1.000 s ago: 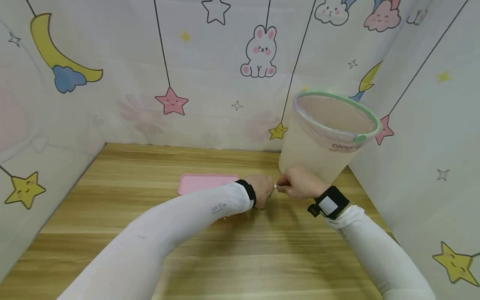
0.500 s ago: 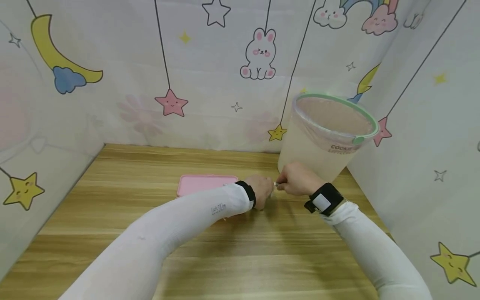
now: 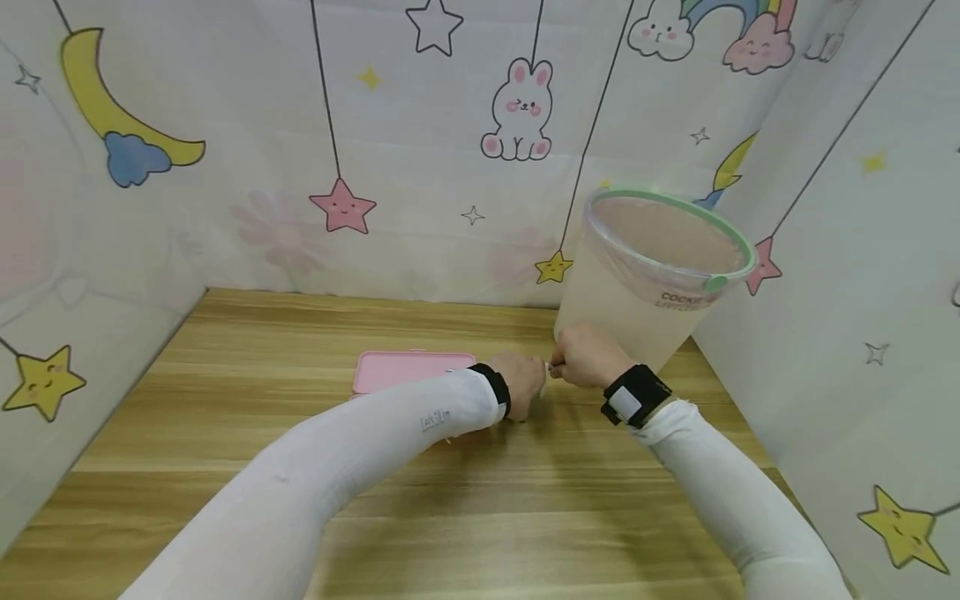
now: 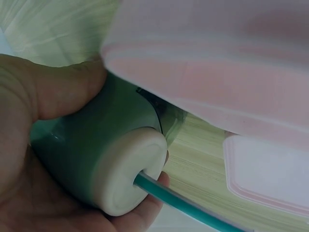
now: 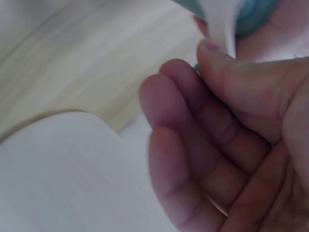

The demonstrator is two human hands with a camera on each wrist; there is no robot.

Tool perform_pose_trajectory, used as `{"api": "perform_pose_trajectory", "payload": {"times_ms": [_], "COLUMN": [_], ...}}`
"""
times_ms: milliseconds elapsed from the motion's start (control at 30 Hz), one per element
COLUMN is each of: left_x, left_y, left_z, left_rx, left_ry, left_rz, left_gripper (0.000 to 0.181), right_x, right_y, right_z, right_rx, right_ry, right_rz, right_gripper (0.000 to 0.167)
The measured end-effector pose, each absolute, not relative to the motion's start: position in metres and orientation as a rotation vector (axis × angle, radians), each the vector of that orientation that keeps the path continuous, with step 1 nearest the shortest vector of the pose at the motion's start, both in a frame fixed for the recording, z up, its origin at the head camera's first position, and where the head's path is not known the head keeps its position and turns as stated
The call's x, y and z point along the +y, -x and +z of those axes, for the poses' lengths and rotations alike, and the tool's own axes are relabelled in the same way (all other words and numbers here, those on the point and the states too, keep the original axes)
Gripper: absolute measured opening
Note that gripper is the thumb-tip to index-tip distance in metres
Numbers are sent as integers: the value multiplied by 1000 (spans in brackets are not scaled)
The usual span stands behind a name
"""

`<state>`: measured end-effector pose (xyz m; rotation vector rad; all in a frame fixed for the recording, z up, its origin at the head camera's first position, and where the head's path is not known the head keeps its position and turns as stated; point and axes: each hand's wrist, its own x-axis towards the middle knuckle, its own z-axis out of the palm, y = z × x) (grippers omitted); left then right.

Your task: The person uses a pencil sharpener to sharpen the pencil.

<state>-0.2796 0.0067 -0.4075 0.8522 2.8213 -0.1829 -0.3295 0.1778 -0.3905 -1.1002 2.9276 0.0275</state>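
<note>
In the left wrist view, my left hand (image 4: 53, 101) grips a green rounded body (image 4: 101, 130) with a cream round end (image 4: 130, 169). A teal rod (image 4: 178, 200) sticks out of a hole in that end. My right hand (image 5: 227, 130) pinches a whitish piece (image 5: 223, 24) between thumb and forefinger, beside the teal-green body (image 5: 256, 14); its other fingers are curled. In the head view, my left hand (image 3: 521, 383) and right hand (image 3: 592, 357) are close together, with a small light piece between them.
A pink tray-like box (image 3: 408, 369) lies behind my left forearm. Behind my right hand stands a tall cream bin (image 3: 622, 300) with a green rim and clear liner. Patterned cloth (image 3: 420, 150) hangs behind the wooden table (image 3: 262, 350). In the left wrist view, a pink wall (image 4: 207, 77) looms close.
My right hand and wrist have shifted slightly left and up toward my left hand, still pinching. My left hand has hardly moved.
</note>
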Motion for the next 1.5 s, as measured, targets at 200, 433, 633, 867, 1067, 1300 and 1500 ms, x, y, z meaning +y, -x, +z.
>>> {"api": "perform_pose_trajectory", "payload": {"times_ms": [200, 433, 633, 867, 1067, 1300, 1500], "left_x": [7, 12, 14, 16, 18, 20, 20], "left_y": [273, 285, 294, 293, 291, 291, 295], "left_z": [-402, -414, -423, -423, -423, -424, -425], "left_rx": [2840, 2831, 2819, 2829, 2851, 2851, 2832], "left_ry": [-821, -769, -757, -739, -750, -743, -732], "left_rz": [-174, -100, -91, -45, -112, -112, -56], "left_gripper": [42, 39, 34, 23, 23, 17, 20], "right_x": [183, 185, 193, 197, 196, 193, 189], "right_y": [335, 328, 342, 335, 317, 299, 294], "right_z": [-421, -446, -472, -474, -464, -449, -438], "right_rx": [2980, 2966, 3028, 2946, 2856, 2814, 2761], "right_ry": [1223, 1225, 1318, 1369, 1424, 1385, 1484], "right_rz": [29, -63, -58, -254, -254, -128, -106], "right_gripper": [25, 40, 40, 48, 45, 41, 49]}}
